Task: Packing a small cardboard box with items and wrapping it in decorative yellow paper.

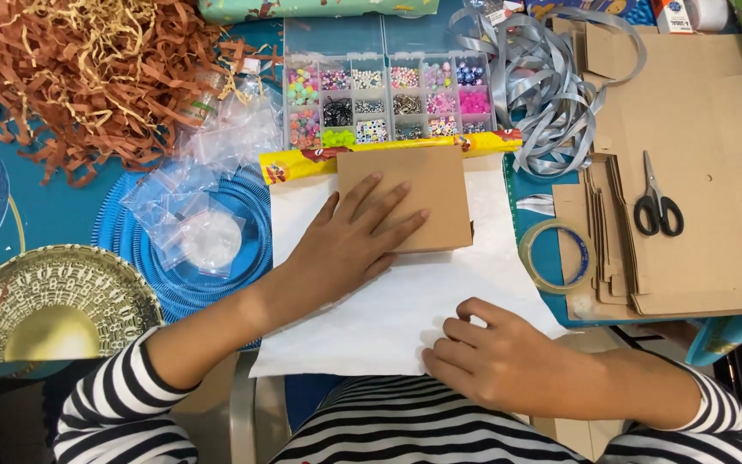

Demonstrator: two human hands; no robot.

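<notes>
A plain brown cardboard box (427,185) lies flat on the white back of a sheet of wrapping paper (388,301). The sheet's far edge (302,161) is turned up, showing a yellow and red print. My left hand (349,245) rests flat on the box's near left corner, fingers spread and pressing down. My right hand (483,352) is at the sheet's near edge, its fingers curled and pinching the paper there. Both sleeves are black-and-white striped.
Behind the box stands a clear bead organiser (388,103). A grey ribbon tangle (543,94), flat cardboard pieces (697,172), black scissors (656,206) and a tape roll (554,256) lie right. Brown shredded paper (79,69), small clear bags (199,198), blue ribbed plate (122,228) and a gold plate (53,301) lie left.
</notes>
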